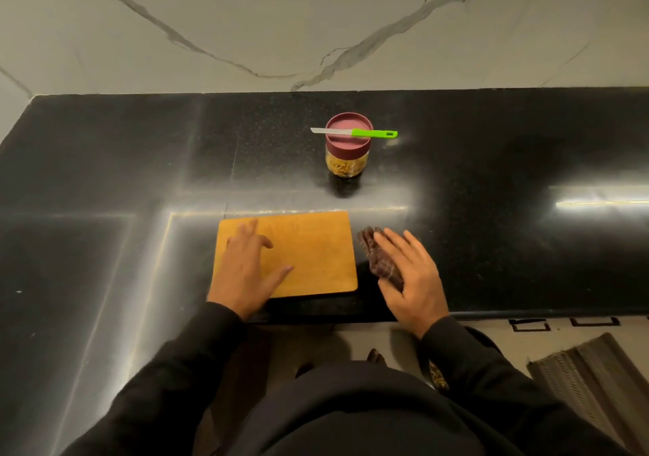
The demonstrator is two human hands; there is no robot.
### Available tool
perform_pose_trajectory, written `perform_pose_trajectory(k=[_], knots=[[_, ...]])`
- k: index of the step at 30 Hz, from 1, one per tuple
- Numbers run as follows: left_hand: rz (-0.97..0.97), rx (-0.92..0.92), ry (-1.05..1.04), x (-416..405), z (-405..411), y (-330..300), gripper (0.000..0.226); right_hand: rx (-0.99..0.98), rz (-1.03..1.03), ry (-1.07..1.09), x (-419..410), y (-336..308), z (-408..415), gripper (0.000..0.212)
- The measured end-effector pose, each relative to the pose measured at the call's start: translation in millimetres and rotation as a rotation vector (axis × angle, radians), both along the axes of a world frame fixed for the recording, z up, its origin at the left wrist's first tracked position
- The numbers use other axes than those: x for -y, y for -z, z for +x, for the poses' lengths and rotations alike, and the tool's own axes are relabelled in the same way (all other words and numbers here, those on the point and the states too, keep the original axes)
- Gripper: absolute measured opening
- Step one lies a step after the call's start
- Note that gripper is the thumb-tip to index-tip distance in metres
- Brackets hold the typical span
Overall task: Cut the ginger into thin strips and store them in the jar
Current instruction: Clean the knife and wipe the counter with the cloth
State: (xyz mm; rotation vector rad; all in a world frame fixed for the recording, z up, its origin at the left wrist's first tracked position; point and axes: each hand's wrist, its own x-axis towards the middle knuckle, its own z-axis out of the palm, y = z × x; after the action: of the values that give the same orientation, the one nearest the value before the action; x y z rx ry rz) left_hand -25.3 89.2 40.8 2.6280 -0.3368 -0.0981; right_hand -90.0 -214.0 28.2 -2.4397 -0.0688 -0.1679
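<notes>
One jar [347, 146] stands well back on the dark tabletop [491, 182], its maroon lid on, with pale yellow strips showing through the clear lower wall; I take those for the cut ginger, already stored. Across the lid lies the knife [354, 133], its green handle pointing right and its blade pointing left. Nearer to me sits the wooden cutting board [316, 255], its surface bare of ginger as far as I can tell. My left hand [246, 273] rests flat on the board's left part, fingers spread. My right hand [411, 273] lies on a dark brown cloth [372, 252] just beside the board's right edge, fingers fairly straight over it rather than wrapped round it. I judge the cutting and storing done and tidying up in hand. Next, I would likely wipe the board or the tabletop with the cloth, which calls for closing my fingers on it first.
</notes>
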Motion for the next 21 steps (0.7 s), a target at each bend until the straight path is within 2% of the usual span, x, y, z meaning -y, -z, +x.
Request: perform_pose_trajectory(k=[2, 5, 8, 10, 13, 15, 21], knots=[[0.013, -0.020, 0.153, 49, -3, -2, 0.054, -0.094, -0.308, -0.013, 9, 16, -10, 0.076], [0.214, -0.072, 0.339, 111, -11, 16, 0.072, -0.181, -0.489, -0.059, 15, 36, -4, 0.075], [0.348, -0.082, 0.340, 131, -15, 44, 0.078, -0.194, -0.539, -0.013, 40, 36, 34, 0.076], [0.435, -0.037, 0.321, 129, -15, 54, 0.077, -0.228, -0.568, 0.121, 77, 38, 57, 0.077], [0.458, -0.018, 0.308, 127, -13, 56, 0.075, -0.292, -0.529, 0.350, 135, 38, 64, 0.073], [0.460, -0.013, 0.301, 128, -14, 56, 0.074, -0.298, -0.469, 0.430, 137, 33, 61, 0.071], [0.424, 0.077, 0.277, 141, -12, 50, 0.068, -0.238, -0.529, 0.077, 21, 37, -7, 0.081]])
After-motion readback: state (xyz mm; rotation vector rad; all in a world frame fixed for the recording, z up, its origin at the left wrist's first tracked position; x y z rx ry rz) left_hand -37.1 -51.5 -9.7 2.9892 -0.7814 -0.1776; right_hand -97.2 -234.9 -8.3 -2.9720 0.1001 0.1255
